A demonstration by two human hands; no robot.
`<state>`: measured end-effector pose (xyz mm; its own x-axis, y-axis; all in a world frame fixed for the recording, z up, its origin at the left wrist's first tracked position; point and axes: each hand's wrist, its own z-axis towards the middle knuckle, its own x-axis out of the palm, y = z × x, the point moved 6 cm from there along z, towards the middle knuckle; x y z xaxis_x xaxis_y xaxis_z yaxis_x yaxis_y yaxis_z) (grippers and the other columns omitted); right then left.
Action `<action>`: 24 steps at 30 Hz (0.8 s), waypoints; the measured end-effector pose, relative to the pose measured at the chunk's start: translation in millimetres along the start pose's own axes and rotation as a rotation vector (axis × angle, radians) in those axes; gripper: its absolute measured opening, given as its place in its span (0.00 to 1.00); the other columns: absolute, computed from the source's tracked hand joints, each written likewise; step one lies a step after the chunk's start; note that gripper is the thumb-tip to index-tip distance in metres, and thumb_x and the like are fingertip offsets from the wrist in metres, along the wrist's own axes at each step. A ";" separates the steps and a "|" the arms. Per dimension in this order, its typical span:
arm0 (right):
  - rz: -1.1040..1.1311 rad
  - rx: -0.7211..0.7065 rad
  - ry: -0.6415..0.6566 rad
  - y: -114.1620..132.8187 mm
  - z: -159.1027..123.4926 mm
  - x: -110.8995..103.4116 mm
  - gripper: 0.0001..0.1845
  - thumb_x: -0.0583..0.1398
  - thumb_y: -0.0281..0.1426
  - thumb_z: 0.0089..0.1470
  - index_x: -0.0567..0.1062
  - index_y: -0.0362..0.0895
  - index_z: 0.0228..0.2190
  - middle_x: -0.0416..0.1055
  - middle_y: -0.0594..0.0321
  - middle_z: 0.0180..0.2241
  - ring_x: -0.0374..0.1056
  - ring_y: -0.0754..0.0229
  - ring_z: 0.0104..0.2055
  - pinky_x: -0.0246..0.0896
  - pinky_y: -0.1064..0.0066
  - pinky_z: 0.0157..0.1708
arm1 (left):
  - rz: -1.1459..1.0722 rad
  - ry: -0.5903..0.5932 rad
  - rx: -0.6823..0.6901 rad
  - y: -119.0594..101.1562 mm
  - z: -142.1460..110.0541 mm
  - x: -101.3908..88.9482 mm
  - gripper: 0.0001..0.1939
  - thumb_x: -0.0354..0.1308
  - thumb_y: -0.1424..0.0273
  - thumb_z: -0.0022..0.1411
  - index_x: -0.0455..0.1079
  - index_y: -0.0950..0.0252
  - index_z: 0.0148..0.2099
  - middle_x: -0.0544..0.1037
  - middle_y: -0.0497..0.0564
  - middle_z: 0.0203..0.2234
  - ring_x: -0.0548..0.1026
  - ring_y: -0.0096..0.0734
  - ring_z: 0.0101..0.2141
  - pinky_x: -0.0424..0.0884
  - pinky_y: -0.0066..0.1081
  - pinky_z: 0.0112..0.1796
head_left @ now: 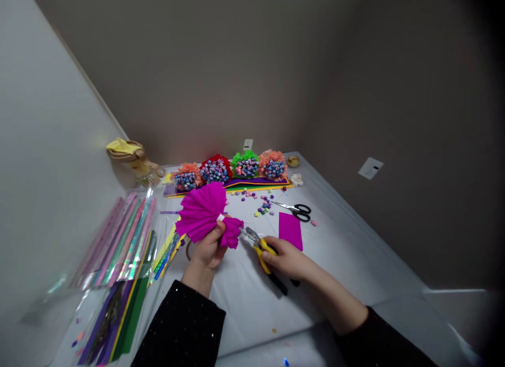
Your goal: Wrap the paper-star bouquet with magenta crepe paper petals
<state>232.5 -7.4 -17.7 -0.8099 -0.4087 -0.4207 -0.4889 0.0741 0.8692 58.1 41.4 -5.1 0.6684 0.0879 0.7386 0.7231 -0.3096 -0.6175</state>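
From my remote feed, at far left, iridescent cellophane strips (126, 240) lie in a clear plastic sleeve on the white table cover (244, 314), with purple, yellow and green paper strips (112, 319) below them. Moving right, I have the left hand (208, 246) closed firmly around the gathered base of a magenta crepe paper fan (199, 211), which spreads out above the hand, with a crumpled tuft (231, 232) poking out to its right. Just beside that tuft, the right hand (282, 257) is closed around yellow-handled pliers (262, 254), their metal tips at the paper, though I cannot tell whether they grip it. Beyond lie black-handled scissors (298, 210), a flat magenta sheet (291, 231) and scattered paper stars (263, 204), below a row of paper-trimmed star bouquets (229, 169)
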 end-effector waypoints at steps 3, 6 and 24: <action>-0.242 -0.007 -0.064 2.9 3.6 1.1 0.05 0.59 0.28 0.48 0.73 0.43 0.31 0.72 0.61 0.28 0.67 0.59 0.31 0.60 0.70 0.30 | 0.014 0.003 -0.008 1.4 -0.8 3.4 0.13 0.72 0.72 0.44 0.73 0.68 0.32 0.78 0.47 0.23 0.75 0.23 0.25 0.72 0.21 0.31; -0.306 -0.123 -0.206 19.4 2.4 -7.3 0.11 0.61 0.26 0.45 0.75 0.42 0.35 0.71 0.57 0.35 0.67 0.56 0.38 0.61 0.68 0.37 | 0.019 -0.004 0.016 1.2 -1.5 5.3 0.12 0.71 0.73 0.45 0.72 0.68 0.33 0.78 0.47 0.24 0.76 0.23 0.27 0.71 0.21 0.32; 0.291 -0.427 -0.200 56.7 47.1 -43.3 0.09 0.59 0.36 0.50 0.74 0.43 0.27 0.67 0.62 0.29 0.64 0.61 0.32 0.61 0.67 0.34 | 0.061 -0.010 -0.079 7.7 -1.7 -2.8 0.11 0.69 0.69 0.49 0.71 0.68 0.33 0.74 0.49 0.25 0.74 0.25 0.27 0.70 0.24 0.33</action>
<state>224.5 57.3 37.5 -0.9580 -0.2430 -0.1520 -0.0942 -0.2338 0.9677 61.5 37.2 -11.4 0.7130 0.0761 0.6970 0.6651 -0.3881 -0.6380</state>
